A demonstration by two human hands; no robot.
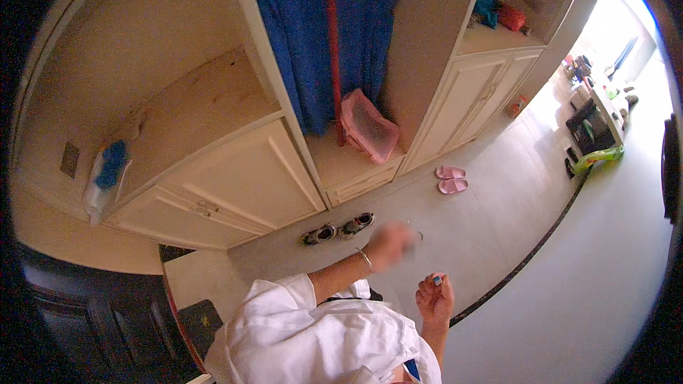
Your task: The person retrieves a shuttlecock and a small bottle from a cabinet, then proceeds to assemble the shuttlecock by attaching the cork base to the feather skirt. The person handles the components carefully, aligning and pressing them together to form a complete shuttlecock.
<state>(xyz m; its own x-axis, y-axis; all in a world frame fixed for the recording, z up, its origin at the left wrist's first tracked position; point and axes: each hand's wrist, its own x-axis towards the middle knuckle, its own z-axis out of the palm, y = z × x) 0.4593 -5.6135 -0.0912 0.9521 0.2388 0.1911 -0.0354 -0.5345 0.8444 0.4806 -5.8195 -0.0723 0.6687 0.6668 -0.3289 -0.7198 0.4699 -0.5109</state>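
My left hand (388,247), with a light bracelet on its wrist, is raised in front of my white shirt. Its fingers are blurred, so their hold cannot be made out. A thin dark curved piece (420,236) shows just past the fingertips, too small to name. My right hand (434,300) is held up lower and to the right, with its fingers curled in. Between its thumb and fingers sits a small blue-grey object (437,280), whose kind I cannot tell.
Dark sneakers (338,230) and pink slippers (452,179) lie on the floor before cream cabinets (228,185). A pink dustpan (370,128) leans by a blue curtain (284,43). A white wall (569,277) runs along the right; a dark door (99,320) stands lower left.
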